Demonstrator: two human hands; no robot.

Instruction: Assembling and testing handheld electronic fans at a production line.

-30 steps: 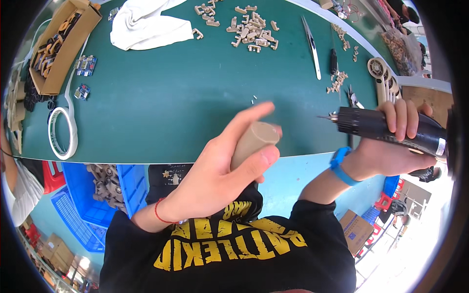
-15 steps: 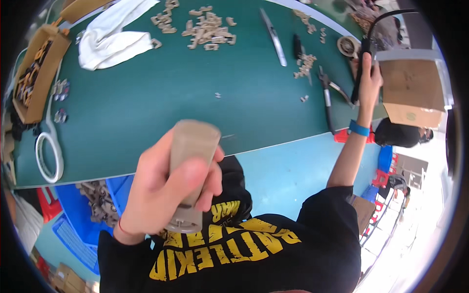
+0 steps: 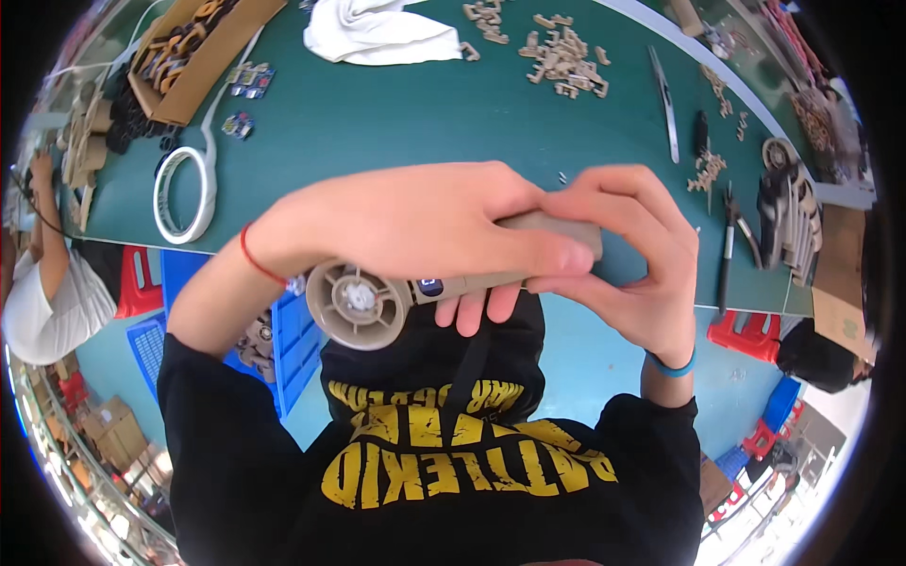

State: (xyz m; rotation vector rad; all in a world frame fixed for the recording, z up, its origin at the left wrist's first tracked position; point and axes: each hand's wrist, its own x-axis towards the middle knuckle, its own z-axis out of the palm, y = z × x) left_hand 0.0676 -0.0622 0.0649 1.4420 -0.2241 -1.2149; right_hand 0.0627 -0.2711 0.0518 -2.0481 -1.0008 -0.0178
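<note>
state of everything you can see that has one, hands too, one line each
fan, held, round head at the left; running or not unclear
left hand, closed on the fan
right hand, curled at the fan's far end; grip unclear
tape, strip pulled out
cloth, crumpled
clips, loosely heaped
tweezers, lying down
pliers, handles apart
carton, open, loaded
crate, open, loaded

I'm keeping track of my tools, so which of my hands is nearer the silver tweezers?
Right. Your right hand is below the tweezers in the picture; your left hand is farther off, to their lower left.
</note>
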